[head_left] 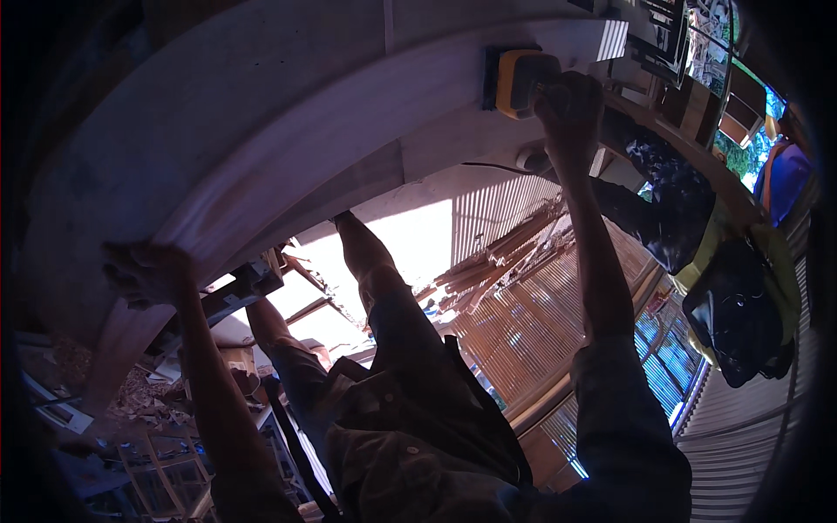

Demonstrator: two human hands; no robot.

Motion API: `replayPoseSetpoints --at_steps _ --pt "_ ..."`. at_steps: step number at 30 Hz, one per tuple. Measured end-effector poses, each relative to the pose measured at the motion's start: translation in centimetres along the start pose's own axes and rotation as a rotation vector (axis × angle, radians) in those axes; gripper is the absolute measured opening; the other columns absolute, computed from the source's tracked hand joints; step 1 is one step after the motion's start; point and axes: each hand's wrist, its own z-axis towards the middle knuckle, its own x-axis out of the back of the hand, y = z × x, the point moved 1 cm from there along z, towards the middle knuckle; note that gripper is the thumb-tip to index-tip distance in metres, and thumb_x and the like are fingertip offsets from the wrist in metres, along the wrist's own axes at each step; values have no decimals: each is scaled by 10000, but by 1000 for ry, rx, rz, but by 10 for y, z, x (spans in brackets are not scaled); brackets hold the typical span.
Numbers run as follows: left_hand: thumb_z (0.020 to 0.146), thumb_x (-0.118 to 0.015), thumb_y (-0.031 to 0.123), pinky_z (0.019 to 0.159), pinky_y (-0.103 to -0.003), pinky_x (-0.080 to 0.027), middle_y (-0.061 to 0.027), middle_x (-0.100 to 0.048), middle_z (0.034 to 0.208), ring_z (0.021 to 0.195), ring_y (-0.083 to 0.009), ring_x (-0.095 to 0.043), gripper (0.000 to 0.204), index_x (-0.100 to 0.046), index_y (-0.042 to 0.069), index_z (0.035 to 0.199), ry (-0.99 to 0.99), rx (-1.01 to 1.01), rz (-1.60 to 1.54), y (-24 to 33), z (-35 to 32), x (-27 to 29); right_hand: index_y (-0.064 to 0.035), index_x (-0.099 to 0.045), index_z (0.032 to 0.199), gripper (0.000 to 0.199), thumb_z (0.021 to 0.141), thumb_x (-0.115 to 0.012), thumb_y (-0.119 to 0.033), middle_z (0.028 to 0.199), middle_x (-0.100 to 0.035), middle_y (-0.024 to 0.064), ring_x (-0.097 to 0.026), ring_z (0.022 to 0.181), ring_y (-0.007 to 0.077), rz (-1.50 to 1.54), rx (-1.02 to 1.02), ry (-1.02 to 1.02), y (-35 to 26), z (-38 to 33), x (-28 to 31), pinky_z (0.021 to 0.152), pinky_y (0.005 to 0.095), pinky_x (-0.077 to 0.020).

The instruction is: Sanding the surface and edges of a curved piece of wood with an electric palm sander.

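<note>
A long pale wooden plank (349, 96) sweeps across a broad work surface (113, 157), its curve at least partly from the lens. On its far right part sits a yellow-and-black power sander (516, 84), flat against the wood. My right hand (572, 106) is wrapped round the sander's dark body, arm stretched out. At the left, my left hand (150, 272) lies across the plank with its fingers spread, pressing on the wood. Shadow blurs the fingertips of both hands. A dark cord (497, 166) shows below the surface's near edge, close to the sander.
Wooden strips (501, 257) lie on the sunlit floor below, near a slatted panel (523, 322). Dark bags or wrapped bundles (732, 305) sit at the right. Shavings (139, 383) and wooden frames (166, 466) are at the lower left. My legs stand beneath the surface.
</note>
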Motion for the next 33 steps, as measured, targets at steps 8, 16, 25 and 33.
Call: replayPoseSetpoints --at_steps 8,16,25,33 --pt "906 -365 473 914 -645 -304 -121 -233 1504 1305 -366 -303 683 -160 198 1496 41 -135 160 -23 0 -16 -49 -484 1165 655 662 -798 -326 1058 -598 123 -615 954 251 97 -322 29 125 56 0 808 359 -515" --pt "926 -356 415 870 -655 -341 -70 -243 1520 1299 -363 -333 633 -171 196 1490 144 -312 152 -26 -2 -21 -43 -546 1061 480 699 -777 -257 976 -616 97 -626 846 211 137 -253 -18 122 80 12 766 333 -517" --pt "935 -298 444 874 -639 -346 -58 -244 1517 1292 -349 -344 625 -167 199 1495 73 -164 225 -34 -4 -23 -82 -473 1186 701 625 -802 -342 1024 -550 122 -580 978 323 113 -90 -16 3 7 2 783 454 -527" --pt "927 -309 467 859 -643 -355 -50 -245 1518 1290 -355 -345 631 -184 212 1490 78 -175 182 -37 -2 -26 -90 -617 921 270 735 -736 -245 971 -553 96 -573 906 275 -77 109 11 160 47 13 791 390 -472"
